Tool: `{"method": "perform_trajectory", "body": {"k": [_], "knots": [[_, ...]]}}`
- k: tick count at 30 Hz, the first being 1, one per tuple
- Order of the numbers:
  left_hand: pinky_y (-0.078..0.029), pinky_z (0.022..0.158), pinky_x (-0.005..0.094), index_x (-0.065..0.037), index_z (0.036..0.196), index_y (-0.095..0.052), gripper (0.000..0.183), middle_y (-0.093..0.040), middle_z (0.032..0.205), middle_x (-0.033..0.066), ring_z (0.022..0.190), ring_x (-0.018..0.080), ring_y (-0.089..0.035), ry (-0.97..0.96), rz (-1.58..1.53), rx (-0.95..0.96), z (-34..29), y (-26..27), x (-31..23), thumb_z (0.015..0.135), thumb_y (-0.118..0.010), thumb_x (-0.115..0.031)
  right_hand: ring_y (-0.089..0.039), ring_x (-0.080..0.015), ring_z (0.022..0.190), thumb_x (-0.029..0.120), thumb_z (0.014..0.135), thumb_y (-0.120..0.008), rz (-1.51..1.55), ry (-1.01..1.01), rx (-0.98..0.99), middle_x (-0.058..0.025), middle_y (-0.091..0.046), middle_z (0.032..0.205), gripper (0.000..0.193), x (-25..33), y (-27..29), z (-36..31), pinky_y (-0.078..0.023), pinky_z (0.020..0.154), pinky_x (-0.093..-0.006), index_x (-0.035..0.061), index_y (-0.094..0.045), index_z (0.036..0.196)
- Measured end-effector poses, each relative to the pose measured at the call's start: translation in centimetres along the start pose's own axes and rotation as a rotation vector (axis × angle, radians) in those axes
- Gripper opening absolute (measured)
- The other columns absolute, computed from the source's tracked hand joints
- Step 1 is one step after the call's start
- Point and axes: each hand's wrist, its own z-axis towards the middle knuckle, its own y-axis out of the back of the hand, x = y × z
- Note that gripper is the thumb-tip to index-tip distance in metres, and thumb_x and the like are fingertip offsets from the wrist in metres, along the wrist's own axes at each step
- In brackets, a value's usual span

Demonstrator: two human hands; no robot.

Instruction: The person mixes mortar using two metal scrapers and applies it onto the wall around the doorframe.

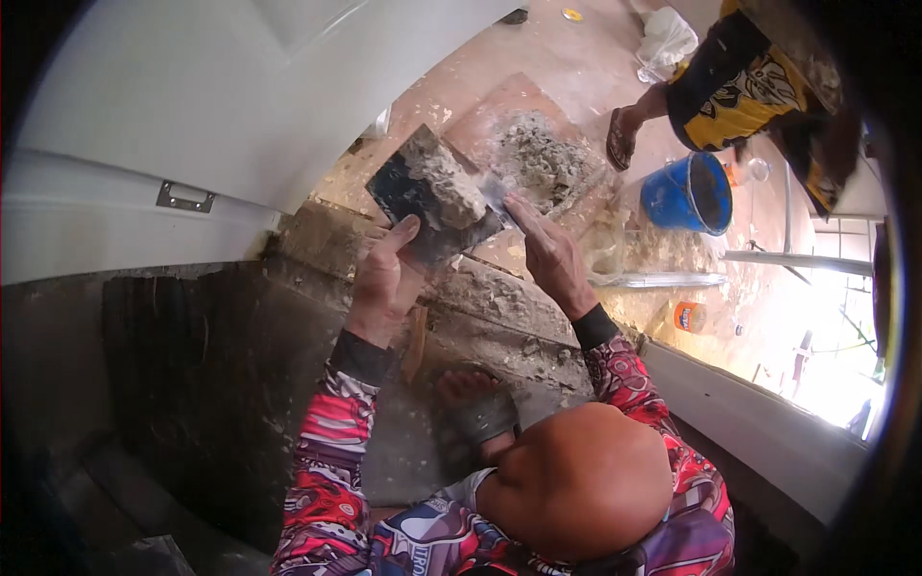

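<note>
My left hand [382,274] grips the lower edge of a flat dark mortar board [403,192], its thumb lying on top. A thick lump of wet grey mortar [449,184] is spread along the board's right part. My right hand [554,257] is closed around a small trowel [494,190]. The fingers hide its handle. Its pale metal blade touches the mortar at the board's right edge. Below both hands runs a rough, mortar-smeared ledge [499,298].
Beyond the board, a mortar heap [547,158] lies on a flat sheet. A blue bucket [663,197] stands right of it, near another person's sandalled foot [622,139]. A large white panel [192,86] fills the upper left. An orange-labelled container [690,317] sits at right.
</note>
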Motion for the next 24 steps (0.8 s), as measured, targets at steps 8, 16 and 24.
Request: {"method": "perform_trajectory", "body": {"k": [8, 16, 24], "knots": [[-0.053, 0.065, 0.0228, -0.002, 0.115, -0.063, 0.019, -0.069, 0.095, 0.0001, 0.079, 0.0089, -0.065, -0.286, 0.619, -0.021, -1.1, -2.8, -5.5, 0.097, -0.060, -0.008, -0.064, -0.0112, 0.068, 0.001, 0.088, -0.056, 1.483, -0.906, -0.281, -0.0015, -0.065, 0.084, 0.035, -0.4, -3.0, 0.4, -0.055, 0.059, -0.0266, 0.0100, -0.060, 0.122], [-0.055, 0.085, 0.0338, -0.007, 0.129, -0.063, 0.048, -0.070, 0.116, 0.0145, 0.103, 0.0299, -0.069, -1.008, 1.657, 0.629, -1.2, -4.5, -8.4, 0.083, -0.056, 0.005, -0.064, -0.0097, 0.067, 0.004, 0.094, -0.049, 1.987, -0.792, -0.043, -0.0012, -0.064, 0.089, 0.030, 5.0, -0.2, 2.4, -0.057, 0.064, -0.0279, 0.0083, -0.055, 0.124], [-0.051, 0.099, 0.0455, 0.004, 0.139, -0.050, 0.068, -0.058, 0.133, 0.0244, 0.123, 0.0405, -0.058, -0.865, 1.859, 0.572, -3.9, -4.1, -7.5, 0.072, -0.054, 0.011, -0.063, -0.0063, 0.074, -0.003, 0.092, -0.050, 1.736, -0.899, -0.248, -0.0003, -0.062, 0.090, 0.026, 6.5, 0.6, 3.4, -0.056, 0.059, -0.0235, 0.0065, -0.053, 0.115]]}}
